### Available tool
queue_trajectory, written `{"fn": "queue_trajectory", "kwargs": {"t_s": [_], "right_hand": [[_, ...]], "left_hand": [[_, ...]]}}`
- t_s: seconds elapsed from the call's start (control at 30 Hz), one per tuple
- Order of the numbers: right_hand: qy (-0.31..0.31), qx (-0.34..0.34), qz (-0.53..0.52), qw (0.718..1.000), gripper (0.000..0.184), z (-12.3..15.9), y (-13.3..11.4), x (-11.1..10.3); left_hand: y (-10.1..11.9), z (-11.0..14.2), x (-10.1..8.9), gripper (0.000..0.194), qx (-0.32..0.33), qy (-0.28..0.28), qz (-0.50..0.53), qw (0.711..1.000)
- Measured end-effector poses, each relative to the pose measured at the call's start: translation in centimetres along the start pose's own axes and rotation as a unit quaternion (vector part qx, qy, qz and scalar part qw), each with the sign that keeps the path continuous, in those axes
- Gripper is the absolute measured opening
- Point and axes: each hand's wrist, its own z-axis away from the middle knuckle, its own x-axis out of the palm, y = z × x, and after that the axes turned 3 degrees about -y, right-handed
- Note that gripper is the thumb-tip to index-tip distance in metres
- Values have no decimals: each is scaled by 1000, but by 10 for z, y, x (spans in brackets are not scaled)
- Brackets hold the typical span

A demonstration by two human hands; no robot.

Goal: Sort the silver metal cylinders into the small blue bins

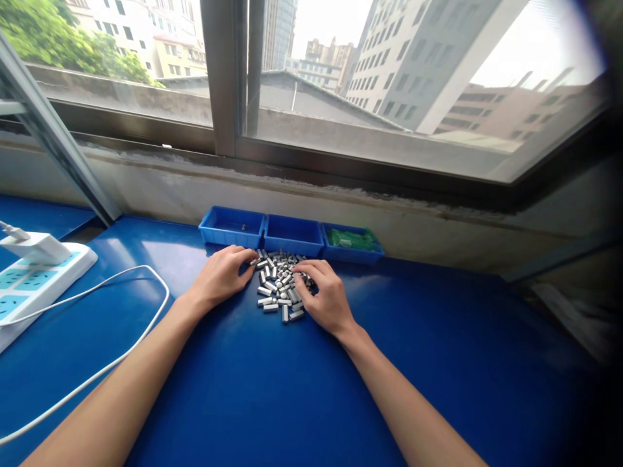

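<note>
Metal spacers (275,285) heaped loosely on blue tabletop (302,389) before blue bins (292,246), between left hand (224,272) and right hand (324,295). Both curled, any grip impossible to tell. Possible scattering if nudged too hard.

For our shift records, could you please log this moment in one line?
metal standoffs: loose pile on blue table | left hand: at pile's left edge | right hand: at pile's right edge | blue bins: behind pile
</note>
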Motion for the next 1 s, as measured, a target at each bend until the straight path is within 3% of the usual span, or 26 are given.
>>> {"fn": "queue_trajectory", "kwargs": {"t_s": [0.17, 0.3, 0.4, 0.5, 0.63, 0.7, 0.77, 0.9, 1.0], "right_hand": [[1, -3, 5, 1000, 13, 0, 0, 0], [1, -3, 5, 1000, 14, -1, 0, 0], [15, -2, 0, 1000, 14, -1, -1, -1], [33, 0, -2, 999, 17, 0, -2, -2], [28, -8, -5, 1000, 22, 2, -2, -2], [28, -8, -11, 1000, 22, 2, -2, -2], [35, 3, -25, 999, 24, 1, -4, -1], [24, 29, -81, 996, 32, -5, -11, 2], [19, 58, -132, 989, 26, -7, -16, 6]], "left_hand": [[0, -1, -1, 27, -20, 39, 47, 998], [8, -2, -5, 19, -68, 104, 165, 978], [24, -4, -5, 26, -132, 135, 329, 925], [39, -7, 3, 37, -172, 102, 476, 856], [47, -9, 16, 41, -202, 95, 599, 769], [47, -10, 19, 40, -210, 91, 627, 744], [47, -10, 19, 40, -209, 90, 628, 744], [49, -9, 18, 43, -203, 70, 591, 777], [51, -9, 16, 42, -189, 49, 569, 799]]}}
